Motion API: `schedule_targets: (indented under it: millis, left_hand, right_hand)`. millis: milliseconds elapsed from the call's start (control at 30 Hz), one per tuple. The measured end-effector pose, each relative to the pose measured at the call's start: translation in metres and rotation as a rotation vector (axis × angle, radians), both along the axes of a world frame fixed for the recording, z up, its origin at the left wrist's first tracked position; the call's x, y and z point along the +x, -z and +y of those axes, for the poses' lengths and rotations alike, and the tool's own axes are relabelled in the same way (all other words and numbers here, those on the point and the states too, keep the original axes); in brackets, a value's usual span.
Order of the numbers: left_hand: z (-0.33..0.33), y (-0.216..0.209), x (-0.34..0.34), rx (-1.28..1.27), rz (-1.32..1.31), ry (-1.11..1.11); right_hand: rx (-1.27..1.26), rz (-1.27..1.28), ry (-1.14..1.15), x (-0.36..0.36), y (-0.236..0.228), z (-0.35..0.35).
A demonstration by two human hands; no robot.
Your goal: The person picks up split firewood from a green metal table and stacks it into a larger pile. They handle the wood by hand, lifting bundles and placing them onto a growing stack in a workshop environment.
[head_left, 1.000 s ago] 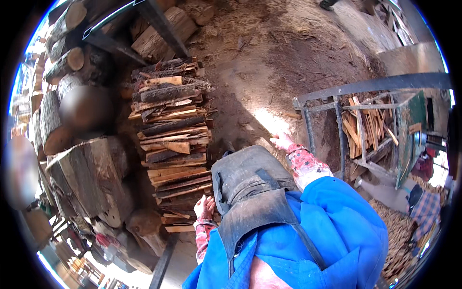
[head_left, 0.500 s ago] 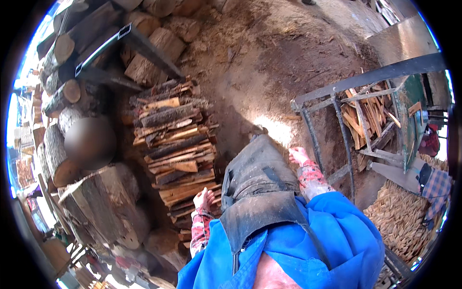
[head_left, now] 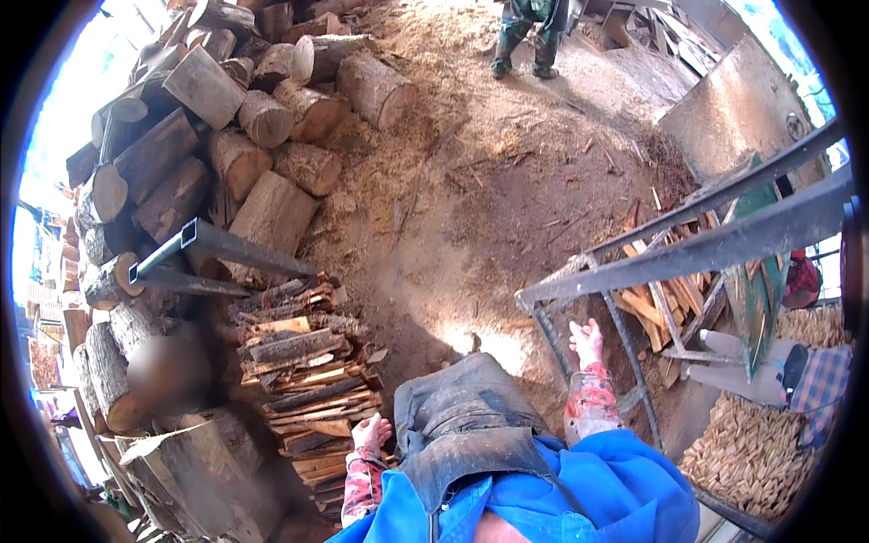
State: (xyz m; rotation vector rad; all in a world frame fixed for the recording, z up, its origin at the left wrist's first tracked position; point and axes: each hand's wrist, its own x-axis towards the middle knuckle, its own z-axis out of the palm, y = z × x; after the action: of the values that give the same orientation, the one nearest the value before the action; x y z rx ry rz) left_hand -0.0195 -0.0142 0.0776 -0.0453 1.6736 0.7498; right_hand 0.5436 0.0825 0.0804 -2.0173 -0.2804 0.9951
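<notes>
My left hand point(head_left: 371, 433) is beside a long stack of split firewood point(head_left: 317, 385), near its right edge; the fingers are loosely bent and I see nothing in them. In front of my right side, my right hand point(head_left: 587, 341) is raised with its fingers apart and empty, close to the legs of a metal frame point(head_left: 625, 348). I wear a dark worn apron point(head_left: 475, 398) over blue clothing, with red patterned sleeves.
Piled logs point(head_left: 262, 118) line the left, with a square metal post frame point(head_left: 217, 249) among them. Split sticks point(head_left: 670, 294) lie behind the right frame. A person's legs point(head_left: 529, 36) stand far ahead. At right, another person sits by bundled sticks point(head_left: 747, 452).
My view has tilted up, bringing a standing person's legs into sight. My right hand has opened its fingers and reached forward, nearer the metal frame. My left hand stays by the stack.
</notes>
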Motion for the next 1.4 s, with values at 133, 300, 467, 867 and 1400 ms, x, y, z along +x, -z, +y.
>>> schedule_targets:
  millis: [133,300,467,867,1400]
  left_hand:
    - [0.045,0.006,0.020,-0.011,0.007,0.061]
    - [0.084,-0.008,0.041,-0.021,0.009,0.080]
    - [0.137,-0.028,0.057,-0.038,-0.064,0.104]
    - [0.349,0.026,0.022,-0.115,-0.051,0.351]
    - [0.617,0.028,0.139,0.130,-0.104,0.733]
  right_hand:
    - [0.126,-0.157,0.043,0.050,-0.005,0.040]
    - [0.238,-0.150,0.079,0.033,-0.068,0.086]
    - [0.211,-0.229,0.158,0.032,-0.062,0.102]
    - [0.086,-0.029,0.577,0.009,-0.041,0.134]
    - [0.045,-0.053,0.979,0.004,-0.011,0.163]
